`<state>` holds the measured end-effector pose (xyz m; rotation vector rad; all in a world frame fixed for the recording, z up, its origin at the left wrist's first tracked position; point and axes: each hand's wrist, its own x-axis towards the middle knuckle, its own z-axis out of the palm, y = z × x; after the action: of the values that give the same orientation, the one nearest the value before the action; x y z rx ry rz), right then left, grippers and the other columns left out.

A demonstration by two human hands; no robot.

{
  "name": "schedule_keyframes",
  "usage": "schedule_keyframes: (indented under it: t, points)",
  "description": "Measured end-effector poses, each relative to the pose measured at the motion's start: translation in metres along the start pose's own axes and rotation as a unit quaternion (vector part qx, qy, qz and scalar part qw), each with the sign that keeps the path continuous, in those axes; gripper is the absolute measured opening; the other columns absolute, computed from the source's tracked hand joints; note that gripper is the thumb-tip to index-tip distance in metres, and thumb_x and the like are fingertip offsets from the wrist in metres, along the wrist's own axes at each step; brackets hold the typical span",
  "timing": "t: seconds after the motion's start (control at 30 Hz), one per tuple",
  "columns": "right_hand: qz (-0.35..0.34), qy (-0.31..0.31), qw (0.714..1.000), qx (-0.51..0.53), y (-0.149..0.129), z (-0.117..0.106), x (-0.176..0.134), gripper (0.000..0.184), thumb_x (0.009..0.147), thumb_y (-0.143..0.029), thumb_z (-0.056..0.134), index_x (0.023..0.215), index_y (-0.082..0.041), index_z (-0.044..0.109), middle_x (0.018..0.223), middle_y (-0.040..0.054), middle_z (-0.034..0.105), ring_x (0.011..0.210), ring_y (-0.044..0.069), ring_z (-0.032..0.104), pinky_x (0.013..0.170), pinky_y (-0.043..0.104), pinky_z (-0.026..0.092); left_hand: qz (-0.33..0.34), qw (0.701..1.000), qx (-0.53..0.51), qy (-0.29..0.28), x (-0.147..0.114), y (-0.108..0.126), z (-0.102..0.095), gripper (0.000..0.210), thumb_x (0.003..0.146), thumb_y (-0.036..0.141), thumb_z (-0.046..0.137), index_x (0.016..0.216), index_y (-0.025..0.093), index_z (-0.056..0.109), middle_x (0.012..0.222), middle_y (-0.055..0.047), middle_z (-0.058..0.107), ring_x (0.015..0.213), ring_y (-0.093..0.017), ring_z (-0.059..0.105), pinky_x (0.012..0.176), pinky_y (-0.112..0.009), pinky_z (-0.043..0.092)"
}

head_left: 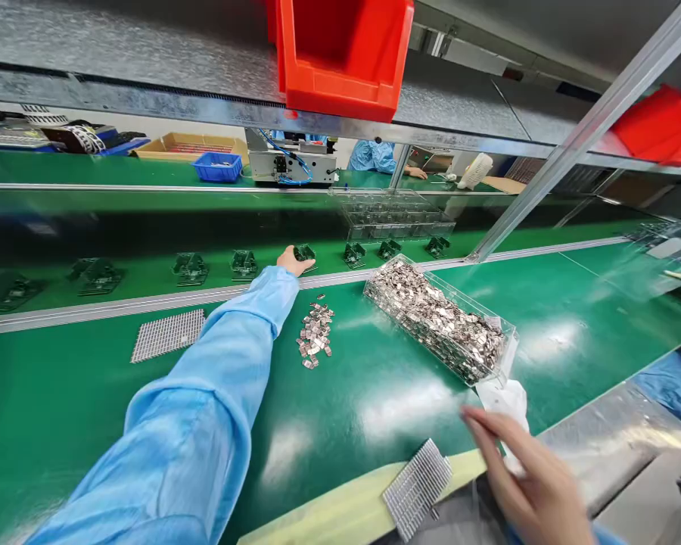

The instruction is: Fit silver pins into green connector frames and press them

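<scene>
The green circuit board (305,252) stands on the green strip (147,271) beyond the metal rail (125,305), in line with further boards (244,263) to its left and right. The left hand (295,262) reaches across the rail to this board; its grip is closed on the board's near left side, thumb along the front. The right hand (536,477) is raised over the near edge at the lower right; its fingertips are close to one another, but motion blur hides whether that grip meets or holds anything. On the near side of the rail, a loose pile of small metal pieces (315,333) lies on the green worktop (579,325), beside the left forearm. To the right of the pile, a clear box (458,294) sits at an angle, filled with similar pieces, with a white sheet (505,397) at its near end. One grey gridded plate (169,335) lies to the left of the forearm; a second plate (418,486) lies across the yellow strip (329,503) at the near edge. Overhead, a shelf (147,89) carries a red bin (343,91). Across the line stand a blue tray (219,172) and a machine (292,165), with a co-worker's sleeve (371,155) to the machine's right.
</scene>
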<state>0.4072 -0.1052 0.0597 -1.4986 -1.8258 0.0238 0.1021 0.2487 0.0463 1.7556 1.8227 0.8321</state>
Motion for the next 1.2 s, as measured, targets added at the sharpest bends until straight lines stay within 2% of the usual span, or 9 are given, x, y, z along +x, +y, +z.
schedule_keyframes:
  t: [0.13, 0.2, 0.33, 0.43, 0.6, 0.8, 0.93, 1.1, 1.2]
  points:
    - [-0.120, -0.215, 0.966, -0.078, -0.014, 0.090, 0.105, 0.037, 0.096, -0.010, 0.038, 0.121, -0.015, 0.066, 0.116, 0.0118, 0.069, 0.106, 0.022, 0.065, 0.097, 0.038, 0.052, 0.045, 0.996, 0.058, 0.057, -0.007, -0.025, -0.025, 0.069, 0.081, 0.039, 0.068, 0.141, 0.017, 0.043, 0.156, -0.016, 0.033, 0.146, -0.034, 0.023, 0.117, -0.048, 0.023]
    - [-0.134, -0.257, 0.953, -0.087, -0.024, 0.139, 0.156, 0.046, 0.091, -0.002, 0.039, 0.130, -0.015, 0.060, 0.133, 0.0093, 0.061, 0.120, 0.021, 0.057, 0.105, 0.037, 0.046, 0.042, 0.987, 0.125, 0.090, -0.009, -0.046, -0.047, 0.061, 0.082, 0.037, 0.065, 0.138, 0.021, 0.047, 0.158, -0.013, 0.028, 0.148, -0.038, 0.012, 0.116, -0.057, 0.018]
    - [-0.127, -0.352, 0.918, -0.130, -0.032, 0.205, 0.215, 0.057, 0.085, 0.000, 0.047, 0.138, -0.019, 0.052, 0.143, 0.0066, 0.053, 0.133, 0.025, 0.046, 0.108, 0.042, 0.040, 0.024, 0.977, 0.203, 0.058, -0.007, -0.084, -0.079, 0.051, 0.080, 0.028, 0.063, 0.130, 0.019, 0.056, 0.141, -0.016, 0.047, 0.130, -0.036, 0.046, 0.107, -0.049, 0.039]
    - [-0.108, -0.387, 0.899, -0.173, -0.022, 0.213, 0.224, 0.046, 0.086, -0.008, 0.064, 0.130, -0.020, 0.058, 0.142, 0.0109, 0.052, 0.129, 0.028, 0.050, 0.104, 0.049, 0.045, 0.051, 0.976, 0.208, 0.042, -0.009, -0.089, -0.084, 0.051, 0.080, 0.028, 0.062, 0.129, 0.018, 0.058, 0.132, -0.014, 0.050, 0.117, -0.031, 0.057, 0.103, -0.039, 0.045]
    - [-0.087, -0.386, 0.883, -0.252, -0.008, 0.169, 0.175, 0.030, 0.090, -0.002, 0.055, 0.117, -0.010, 0.066, 0.125, 0.0170, 0.063, 0.114, 0.026, 0.061, 0.099, 0.041, 0.049, 0.124, 0.971, 0.191, 0.074, -0.047, -0.067, -0.090, 0.053, 0.083, 0.035, 0.060, 0.134, 0.021, 0.054, 0.133, -0.011, 0.044, 0.112, -0.027, 0.058, 0.103, -0.036, 0.046]
    - [-0.172, -0.374, 0.880, -0.238, -0.057, 0.124, 0.029, 0.033, 0.082, 0.001, 0.055, 0.110, -0.009, 0.071, 0.113, 0.0177, 0.070, 0.098, 0.026, 0.067, 0.086, 0.032, 0.058, 0.238, 0.956, 0.166, 0.040, -0.158, -0.066, -0.090, 0.044, 0.083, 0.042, 0.060, 0.122, 0.020, 0.062, 0.111, -0.010, 0.055, 0.104, -0.026, 0.062, 0.097, -0.037, 0.051]
    - [-0.332, -0.210, 0.910, -0.130, -0.094, 0.119, -0.047, 0.027, 0.087, -0.004, 0.048, 0.102, -0.003, 0.070, 0.101, 0.0207, 0.072, 0.091, 0.027, 0.068, 0.075, 0.036, 0.060, 0.194, 0.957, 0.215, -0.016, -0.225, -0.075, -0.083, 0.050, 0.085, 0.053, 0.057, 0.127, 0.026, 0.058, 0.119, -0.010, 0.056, 0.092, -0.027, 0.066, 0.079, -0.039, 0.058]
    - [-0.303, -0.153, 0.939, -0.060, -0.109, 0.112, -0.076, 0.036, 0.094, -0.007, 0.035, 0.107, -0.005, 0.068, 0.108, 0.0191, 0.071, 0.101, 0.027, 0.067, 0.082, 0.038, 0.060, 0.173, 0.970, 0.161, -0.059, -0.245, -0.094, -0.089, 0.101, 0.070, 0.063, 0.071, 0.151, 0.030, 0.023, 0.155, -0.012, 0.032, 0.136, -0.038, 0.043, 0.102, -0.048, 0.049]
    - [-0.269, -0.134, 0.953, -0.031, -0.107, 0.106, -0.084, 0.039, 0.099, -0.009, 0.030, 0.111, -0.008, 0.067, 0.114, 0.0152, 0.070, 0.105, 0.025, 0.065, 0.089, 0.042, 0.059, 0.171, 0.972, 0.090, -0.132, -0.239, -0.109, -0.090, 0.116, 0.068, 0.055, 0.075, 0.155, 0.025, 0.004, 0.157, -0.016, 0.029, 0.142, -0.035, 0.035, 0.111, -0.049, 0.040]
